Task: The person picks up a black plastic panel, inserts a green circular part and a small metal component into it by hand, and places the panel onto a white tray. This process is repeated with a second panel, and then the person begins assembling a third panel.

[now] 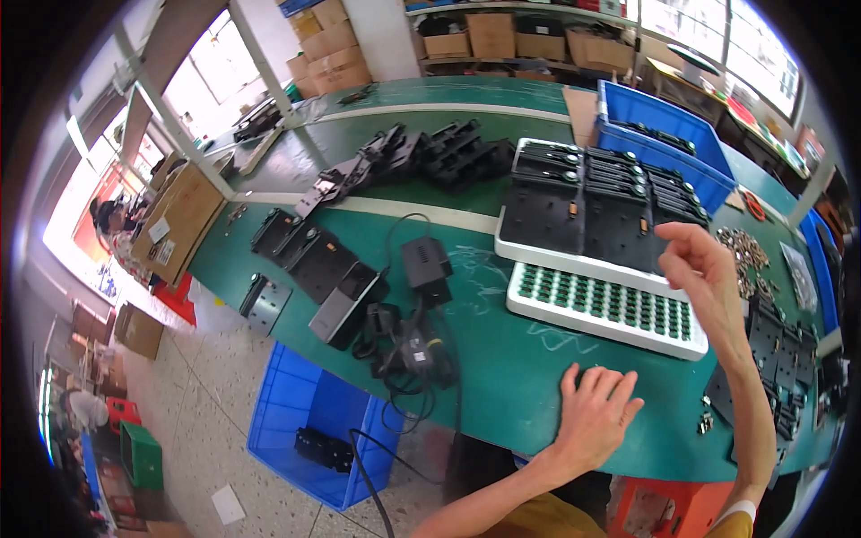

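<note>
My left hand (595,416) rests on the green tabletop with its fingers spread and nothing in it. My right hand (704,269) is raised at the right end of the white trays, index finger bent toward the thumb; whatever it may pinch is too small to make out. Just beside it, black plastic plates (541,218) with metal pieces along their far edge lie on a white tray (583,258). Nearer to me is a white perforated tray (610,339), green showing through its rows of openings.
Small metal parts (743,255) are heaped right of my right hand. A blue bin (668,161) stands behind the trays, another blue bin (305,466) below the table's left edge. Black adapters with cables (417,345) and more black plastic parts (314,260) lie to the left.
</note>
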Available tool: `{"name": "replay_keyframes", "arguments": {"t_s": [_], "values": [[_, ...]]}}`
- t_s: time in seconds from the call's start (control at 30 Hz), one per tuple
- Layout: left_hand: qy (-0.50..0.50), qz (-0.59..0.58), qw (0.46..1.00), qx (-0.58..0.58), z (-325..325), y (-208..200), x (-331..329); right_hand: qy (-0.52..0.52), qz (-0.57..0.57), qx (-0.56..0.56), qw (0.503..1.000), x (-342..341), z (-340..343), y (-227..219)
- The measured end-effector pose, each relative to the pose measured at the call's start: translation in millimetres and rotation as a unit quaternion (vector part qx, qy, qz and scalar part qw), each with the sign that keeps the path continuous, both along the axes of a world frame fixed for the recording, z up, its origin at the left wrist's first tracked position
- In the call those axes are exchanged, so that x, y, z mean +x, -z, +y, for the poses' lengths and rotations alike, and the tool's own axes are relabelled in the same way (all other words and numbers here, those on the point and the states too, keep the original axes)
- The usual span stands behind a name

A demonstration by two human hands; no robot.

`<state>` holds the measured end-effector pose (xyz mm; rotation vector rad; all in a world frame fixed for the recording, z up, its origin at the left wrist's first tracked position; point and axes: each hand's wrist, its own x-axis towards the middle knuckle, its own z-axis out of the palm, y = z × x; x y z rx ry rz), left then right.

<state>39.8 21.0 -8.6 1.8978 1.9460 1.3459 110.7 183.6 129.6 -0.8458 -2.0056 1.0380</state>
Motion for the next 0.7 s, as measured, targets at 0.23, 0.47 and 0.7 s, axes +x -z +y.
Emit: {"name": "replay_keyframes", "arguments": {"t_s": [0.23,0.47,0.7], "values": [[0.006,0.002,1.000,-0.002,-2.0,-0.5,1.6,-0.184,-0.063,0.083,0.977,-138.5,-9.2,-13.8],[0.033,0.000,0.999,-0.014,1.0,-2.0,7.0,-0.092,-0.001,-0.199,0.976,-266.4,69.8,3.2],[0.052,-0.029,0.998,0.021,-3.9,-1.5,-1.3,0.186,0.033,-0.439,0.878,-356.2,111.8,71.8]]}}
